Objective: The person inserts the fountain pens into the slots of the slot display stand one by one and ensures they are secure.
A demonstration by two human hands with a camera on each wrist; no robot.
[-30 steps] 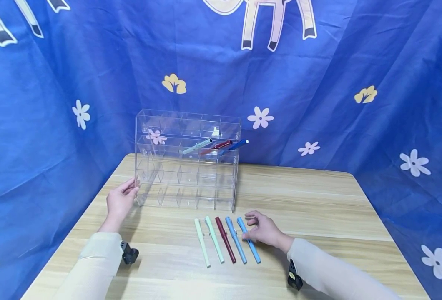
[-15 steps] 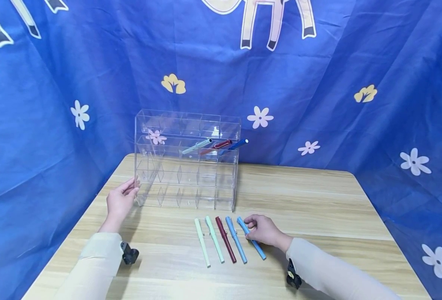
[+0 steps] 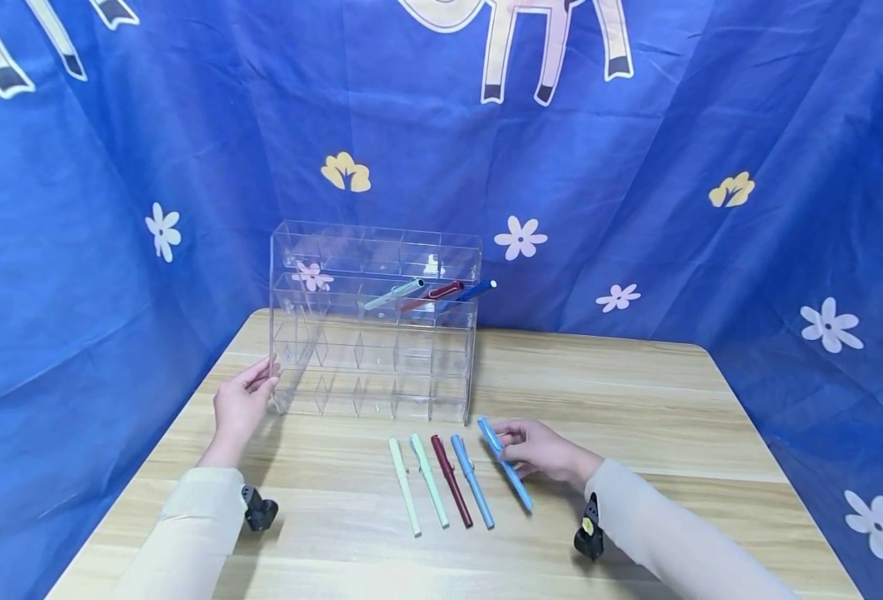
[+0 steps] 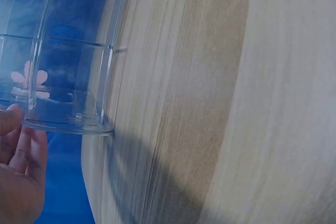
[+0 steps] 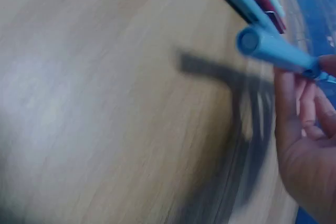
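Observation:
My right hand (image 3: 550,452) pinches a light blue pen (image 3: 515,482) between thumb and fingers, and in the right wrist view that pen (image 5: 275,50) is held up over its shadow. Left of it on the table lie a second blue pen (image 3: 475,485), a dark red pen (image 3: 452,483) and two pale green pens (image 3: 430,483), side by side. With thumb and fingertips, my left hand (image 3: 241,408) grips the left side edge of a clear acrylic pen rack (image 3: 374,371). A pale teal pen (image 3: 395,294), a dark red one and a dark blue one (image 3: 473,292) lean in its upper tier.
The rack stands toward the back of a wood-grain table (image 3: 599,383). Behind and beside the table hangs a blue curtain (image 3: 411,108) printed with flowers and animal legs. Each sleeve carries a small black wrist camera (image 3: 259,508).
My right hand has taken hold of the rightmost blue pen, turned it and raised it off the table, slightly to the right of the row. The left hand has stayed on the rack.

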